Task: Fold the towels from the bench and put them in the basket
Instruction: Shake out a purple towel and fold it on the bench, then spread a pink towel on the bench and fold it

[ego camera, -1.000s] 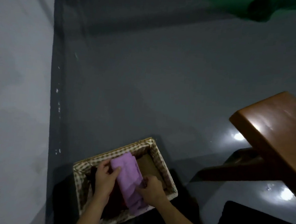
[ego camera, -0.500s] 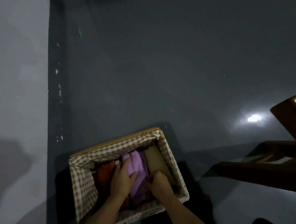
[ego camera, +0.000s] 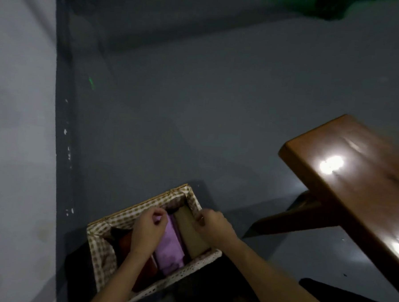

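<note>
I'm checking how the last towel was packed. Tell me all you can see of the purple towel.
The purple towel is soft lilac cloth, folded into a long narrow bundle. It lies in the checked-lined basket, wedged between a reddish-brown towel and a tan towel. The left hand rests over its far end; the right hand is at the tan one beside it.

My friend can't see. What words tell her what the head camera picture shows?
Two hands, left hand and right hand, reach into a checked basket on a grey floor, tucking a purple towel between a red towel and a tan towel. A wooden bench stands to the right.
</note>
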A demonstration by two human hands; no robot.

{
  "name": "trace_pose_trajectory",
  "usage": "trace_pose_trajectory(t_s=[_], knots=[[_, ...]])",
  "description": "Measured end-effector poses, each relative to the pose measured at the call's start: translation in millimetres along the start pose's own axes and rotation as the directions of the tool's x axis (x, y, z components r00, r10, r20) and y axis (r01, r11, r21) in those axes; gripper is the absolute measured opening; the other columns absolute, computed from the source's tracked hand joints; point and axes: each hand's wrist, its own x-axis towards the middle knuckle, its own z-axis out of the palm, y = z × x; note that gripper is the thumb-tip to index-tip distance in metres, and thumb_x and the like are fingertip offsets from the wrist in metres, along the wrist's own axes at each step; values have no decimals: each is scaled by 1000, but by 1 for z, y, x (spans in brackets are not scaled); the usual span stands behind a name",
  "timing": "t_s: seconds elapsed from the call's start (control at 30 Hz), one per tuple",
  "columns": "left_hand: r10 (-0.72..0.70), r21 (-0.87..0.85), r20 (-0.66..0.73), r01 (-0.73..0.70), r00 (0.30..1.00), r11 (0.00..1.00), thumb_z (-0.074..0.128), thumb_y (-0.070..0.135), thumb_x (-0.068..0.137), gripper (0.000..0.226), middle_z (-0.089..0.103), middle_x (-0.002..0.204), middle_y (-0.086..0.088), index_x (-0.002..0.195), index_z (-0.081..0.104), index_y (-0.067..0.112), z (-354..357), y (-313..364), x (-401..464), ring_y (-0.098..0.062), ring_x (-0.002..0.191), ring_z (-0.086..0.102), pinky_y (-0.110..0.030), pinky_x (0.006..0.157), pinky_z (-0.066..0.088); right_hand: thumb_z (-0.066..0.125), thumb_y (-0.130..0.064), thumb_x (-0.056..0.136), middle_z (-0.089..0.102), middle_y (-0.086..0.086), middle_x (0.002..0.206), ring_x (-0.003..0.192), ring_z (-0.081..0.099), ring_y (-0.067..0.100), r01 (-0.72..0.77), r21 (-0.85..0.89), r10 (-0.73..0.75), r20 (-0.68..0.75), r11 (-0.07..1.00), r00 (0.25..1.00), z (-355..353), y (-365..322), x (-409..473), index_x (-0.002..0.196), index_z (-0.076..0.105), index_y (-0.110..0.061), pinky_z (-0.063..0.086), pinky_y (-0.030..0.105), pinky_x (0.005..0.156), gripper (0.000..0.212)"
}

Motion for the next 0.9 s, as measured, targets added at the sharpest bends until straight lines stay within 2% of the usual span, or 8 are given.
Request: trace_pose_trajectory(t_s=[0.1,0.23,0.33,0.4,0.47,0.63,0.77,0.9], knots=[[103,-130,5,-102,995,986,75,10,94,19,74,83,11,85,71,26,-11,74,-8,-1,80,70,-34,77,58,58,-41,95,73,1,108,100,69,27,64,-30,-67,-105,998,992,-59,-4,-36,103,66,-25,57,40,82,20],[260,-314,84,-222,962,923,74,20,92,7,76,81,6,85,73,22,-4,178,-30,-17,78,74,-47,79,62,59,-36,97,72,-5,105,95,68,20,111,-75,-127,-244,991,961,-136,9,-99,103,68,-28,60,48,83,13],[425,-386,149,-343,893,856,71,10,96,15,77,81,2,86,72,21,10,263,-68,-19,75,74,-43,70,61,61,-35,100,72,-11,104,95,68,12,117,-114,-152,-380,987,913,-188,29,-162,105,68,-29,60,39,80,11],[532,-424,199,-417,823,804,70,10,98,16,77,81,3,86,71,21,21,315,-101,-18,75,74,-38,69,58,61,-33,100,73,-14,100,91,69,7,82,-125,-131,-470,989,873,-216,50,-209,106,69,-29,59,32,76,11],[632,-442,257,-492,731,750,70,18,99,13,77,83,5,87,71,22,35,360,-137,-16,79,74,-39,73,60,62,-38,99,72,-14,94,87,70,8,19,-129,-89,-562,992,823,-237,74,-258,106,68,-31,59,33,73,12],[782,-508,380,-594,495,623,71,16,98,13,77,82,5,86,72,20,86,451,-236,-14,73,74,-32,71,60,59,-44,98,77,-11,99,91,70,12,-258,-140,53,-783,956,620,-261,153,-392,105,69,-31,54,30,71,18],[789,-583,533,-544,306,604,69,17,100,11,78,85,-1,90,72,14,144,496,-323,-16,72,73,-23,61,54,50,-46,100,74,-11,94,85,70,18,-498,-72,215,-842,864,495,-250,240,-499,102,65,-32,59,37,68,20],[727,-607,668,-446,161,657,67,15,102,14,78,86,-5,92,72,6,208,511,-415,-25,72,73,-33,60,55,47,-45,103,72,-7,93,81,68,18,-715,59,438,-825,697,358,-217,318,-602,99,62,-29,55,33,64,22]])
